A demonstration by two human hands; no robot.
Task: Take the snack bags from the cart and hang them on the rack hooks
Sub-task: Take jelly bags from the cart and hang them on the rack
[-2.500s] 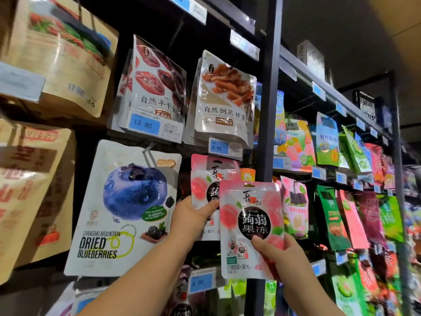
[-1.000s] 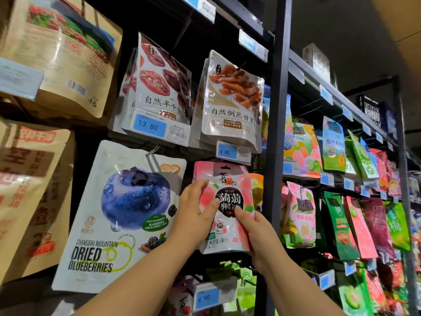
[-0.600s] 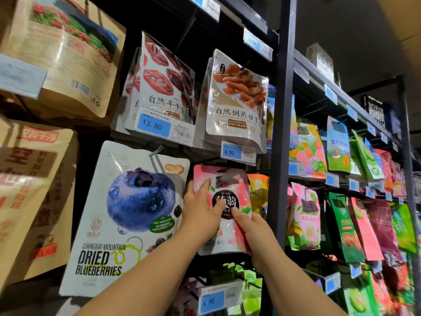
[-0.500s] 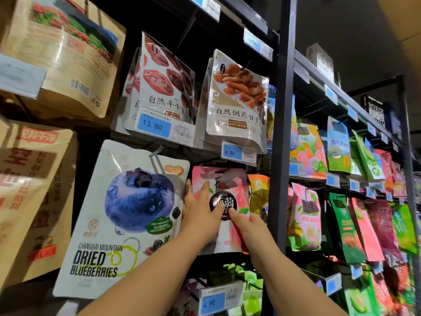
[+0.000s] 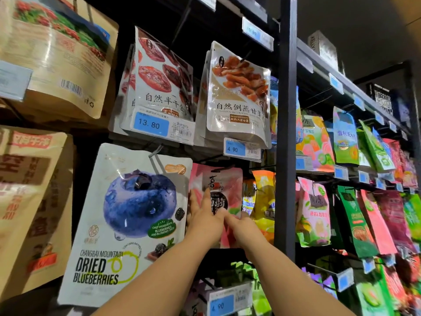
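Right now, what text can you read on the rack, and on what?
"CHANGBAI MOUNTAIN DRIED BLUEBERRIES": blueberry bag.
"自然半干金": red-fruit bag.
"13.80": blue tag on that bag.
"自然倒蒸甘": orange-strip bag, rest cut off.
"4.90": middle tag under it.
"4.90": bottom tag.
"蒟蒻": pink bag, partly behind the left hand.
Kraft bags and right-bay bags: too blurred.

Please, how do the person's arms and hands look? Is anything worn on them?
The left forearm and right forearm are bare to the picture's edge: no sleeves show. The left hand and the right hand wear no gloves, and I see no ring, watch or bracelet. Nails are too blurred to judge.
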